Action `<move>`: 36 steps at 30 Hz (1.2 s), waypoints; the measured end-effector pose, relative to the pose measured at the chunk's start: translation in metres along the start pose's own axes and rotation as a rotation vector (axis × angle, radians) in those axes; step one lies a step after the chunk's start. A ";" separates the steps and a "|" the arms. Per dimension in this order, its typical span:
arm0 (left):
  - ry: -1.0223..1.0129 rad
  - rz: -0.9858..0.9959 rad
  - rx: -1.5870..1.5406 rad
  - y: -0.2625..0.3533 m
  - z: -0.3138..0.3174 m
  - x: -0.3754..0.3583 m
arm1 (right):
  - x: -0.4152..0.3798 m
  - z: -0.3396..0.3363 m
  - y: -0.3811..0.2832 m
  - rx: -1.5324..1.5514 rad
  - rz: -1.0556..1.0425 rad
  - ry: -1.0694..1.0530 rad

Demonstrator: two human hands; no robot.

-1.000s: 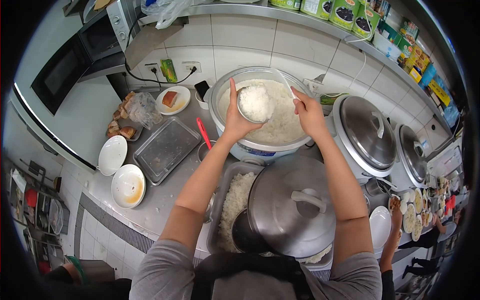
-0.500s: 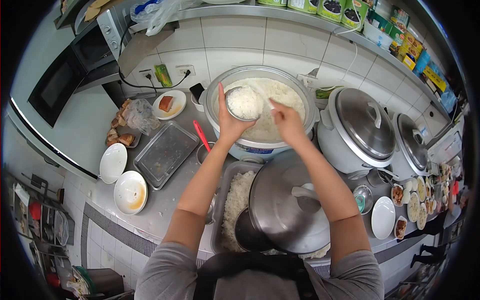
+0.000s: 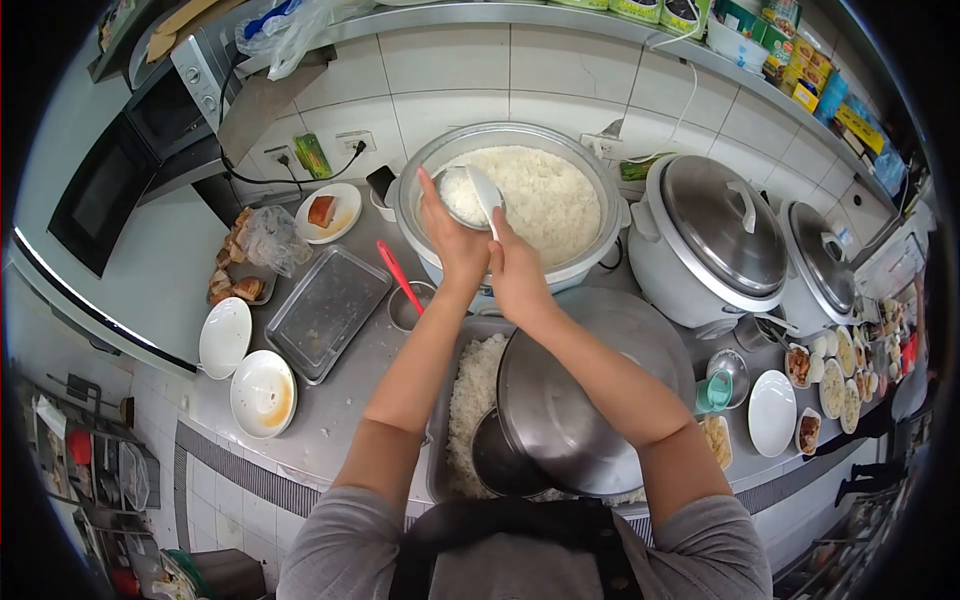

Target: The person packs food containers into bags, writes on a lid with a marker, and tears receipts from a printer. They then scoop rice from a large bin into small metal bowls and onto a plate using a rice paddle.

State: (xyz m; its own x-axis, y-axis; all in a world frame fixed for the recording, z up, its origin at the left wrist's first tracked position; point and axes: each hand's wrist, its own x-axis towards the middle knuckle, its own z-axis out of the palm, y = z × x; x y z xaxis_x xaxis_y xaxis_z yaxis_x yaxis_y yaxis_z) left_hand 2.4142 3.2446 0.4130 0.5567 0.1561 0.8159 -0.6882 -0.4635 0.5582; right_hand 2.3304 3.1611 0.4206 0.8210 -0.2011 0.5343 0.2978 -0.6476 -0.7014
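My left hand (image 3: pixel 455 245) is wrapped round a small metal bowl (image 3: pixel 441 190) of white rice, tilted above the left side of a large rice cooker (image 3: pixel 608 205). My right hand (image 3: pixel 520 275) grips the handle of a white rice paddle (image 3: pixel 485 187). The paddle's blade lies over the right part of the bowl and hides some of the rice in it. Both hands are close together at the cooker's near rim. Loose cooked rice (image 3: pixel 550 200) fills much of the cooker.
Below my forearms, a big metal lid (image 3: pixel 570 410) partly covers a tray (image 3: pixel 437 450) of rice. To the left are a red-handled utensil (image 3: pixel 395 265), a clear-lidded container (image 3: pixel 330 310) and plates (image 3: pixel 226 335). Two lidded cookers (image 3: pixel 722 230) (image 3: pixel 818 260) stand right, near a white plate (image 3: pixel 772 415).
My right hand has come left and down, bringing the paddle over the bowl. My left hand and the bowl now sit farther left in the cooker. The view has shifted slightly.
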 end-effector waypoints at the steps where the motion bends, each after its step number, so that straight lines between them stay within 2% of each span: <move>1: -0.001 0.006 -0.001 -0.003 -0.003 -0.001 | 0.001 0.001 -0.001 0.006 -0.034 -0.020; 2: -0.033 -0.030 -0.062 -0.007 -0.010 -0.002 | 0.006 -0.007 -0.009 0.007 -0.038 -0.016; 4: -0.067 -0.071 -0.127 -0.011 -0.017 0.000 | 0.018 -0.031 -0.018 0.047 0.152 -0.063; 5: -0.143 -0.077 -0.243 -0.010 -0.021 0.000 | 0.019 -0.025 -0.011 -0.021 -0.054 -0.014; 6: -0.220 -0.082 -0.357 -0.007 -0.024 -0.002 | 0.013 -0.021 -0.013 -0.021 -0.045 -0.014; 8: -0.218 -0.117 -0.330 -0.009 -0.022 -0.006 | 0.006 -0.021 -0.034 -0.337 0.081 -0.298; 9: -0.210 -0.156 -0.300 -0.011 -0.022 -0.008 | 0.004 -0.024 -0.038 -0.371 0.085 -0.393; 12: -0.233 -0.144 -0.325 -0.006 -0.029 -0.015 | 0.011 -0.041 -0.047 -0.404 0.059 -0.336; 16: -0.269 -0.144 -0.181 0.000 -0.034 -0.018 | 0.009 -0.047 -0.015 -0.315 0.043 -0.413; 18: -0.315 -0.382 -0.613 -0.012 -0.037 -0.025 | 0.003 -0.068 0.007 -0.151 -0.134 -0.272; 20: -0.338 -0.365 -0.553 -0.020 -0.054 -0.028 | -0.012 -0.114 -0.007 -0.177 0.137 -0.268; 22: -0.334 -0.470 -0.763 -0.008 -0.084 -0.030 | -0.042 -0.154 0.009 -0.239 0.079 -0.239; 23: -0.347 -0.433 -0.623 -0.019 -0.097 -0.035 | -0.060 -0.168 0.013 -0.248 0.101 -0.245; 24: -0.359 -0.389 -0.484 -0.026 -0.109 -0.040 | -0.081 -0.179 0.013 -0.347 0.195 -0.468; 25: -0.368 -0.473 -0.538 -0.018 -0.122 -0.043 | -0.099 -0.186 0.010 -0.442 0.283 -0.688; 28: -0.306 -0.472 -0.643 -0.018 -0.140 -0.061 | -0.142 -0.174 0.019 -0.470 0.252 -0.697; 30: -0.264 -0.429 -0.633 -0.016 -0.149 -0.070 | -0.151 -0.167 0.019 -0.772 0.279 -0.614; 33: -0.157 -0.379 -0.572 -0.019 -0.167 -0.074 | -0.151 -0.192 -0.001 -0.784 0.146 -0.537; 34: -0.134 -0.374 -0.573 -0.021 -0.177 -0.070 | -0.145 -0.203 -0.014 -0.770 0.164 -0.489; 36: -0.204 -0.259 -0.461 -0.030 -0.195 -0.060 | -0.128 -0.227 -0.036 -0.702 0.164 -0.379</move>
State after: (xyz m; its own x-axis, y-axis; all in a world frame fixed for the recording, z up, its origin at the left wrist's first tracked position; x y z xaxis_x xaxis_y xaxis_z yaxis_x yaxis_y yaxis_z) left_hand 2.3107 3.4196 0.3769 0.7818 0.0214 0.6232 -0.6234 0.0032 0.7819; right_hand 2.1037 3.0432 0.4841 0.9741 -0.1531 0.1663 -0.1125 -0.9665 -0.2305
